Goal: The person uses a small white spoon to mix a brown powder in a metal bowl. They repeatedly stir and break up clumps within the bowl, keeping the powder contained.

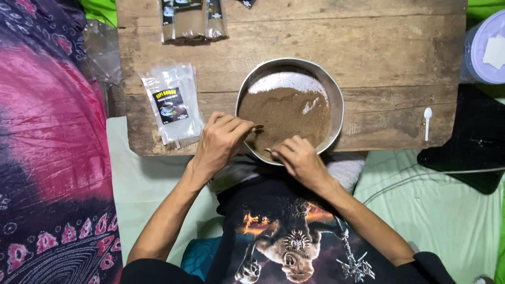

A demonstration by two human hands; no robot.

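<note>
A round metal bowl of brown powder sits at the near edge of a low wooden board. My left hand rests at the bowl's near left rim, fingers pinched on something small and dark that I cannot make out. My right hand is at the bowl's near rim, fingers curled around a small item whose tip pokes out to the left. A stack of clear plastic pouches with black labels lies left of the bowl.
Filled brown packets lie at the board's far edge. A small white spoon lies on the board at right. A lidded pale container stands far right, a black cloth below it. Pink patterned fabric covers the left.
</note>
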